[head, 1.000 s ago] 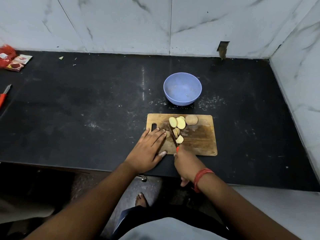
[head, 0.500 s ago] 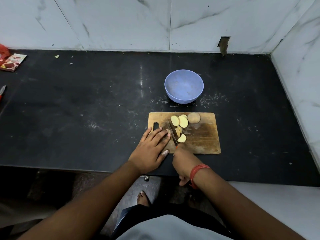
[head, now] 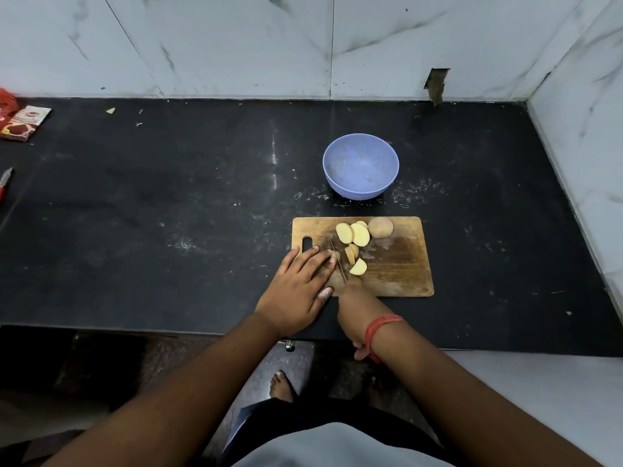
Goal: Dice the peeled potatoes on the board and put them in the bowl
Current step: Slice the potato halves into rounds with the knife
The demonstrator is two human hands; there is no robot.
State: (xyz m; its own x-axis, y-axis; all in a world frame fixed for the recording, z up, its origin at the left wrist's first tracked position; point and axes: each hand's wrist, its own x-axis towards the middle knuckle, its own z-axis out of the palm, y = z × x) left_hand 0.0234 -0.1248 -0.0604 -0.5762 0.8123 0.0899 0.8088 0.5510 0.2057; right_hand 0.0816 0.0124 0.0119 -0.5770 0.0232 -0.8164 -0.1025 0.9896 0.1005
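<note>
My left hand [head: 300, 288] lies flat with fingers straight on the near left corner of the wooden cutting board [head: 401, 274], its fingertips pressing a small potato piece [head: 335, 255] against the knife blade [head: 338, 261]. My right hand [head: 359, 315] is curled round the knife handle, which the hand itself hides; a red thread band [head: 381, 328] circles that wrist. The board sits near the front edge of a black stone counter [head: 168, 214] dusted with pale specks, backed by white marble-look wall tiles [head: 236, 45], with a notch [head: 436, 84] cut in the tiles near the right corner. At the far left edge a red sachet [head: 23, 123] and a red-handled tool [head: 5, 185] are cut off by the frame. Below the counter the floor is dark and my bare foot [head: 281, 385] shows. Pale yellow potato slices [head: 354, 234] lie fanned at the board's far middle, more cut pieces [head: 357, 267] just right of the blade, and a rounder tan potato chunk [head: 381, 227] beside the slices. The blue bowl [head: 360, 166] stands just beyond the board.
</note>
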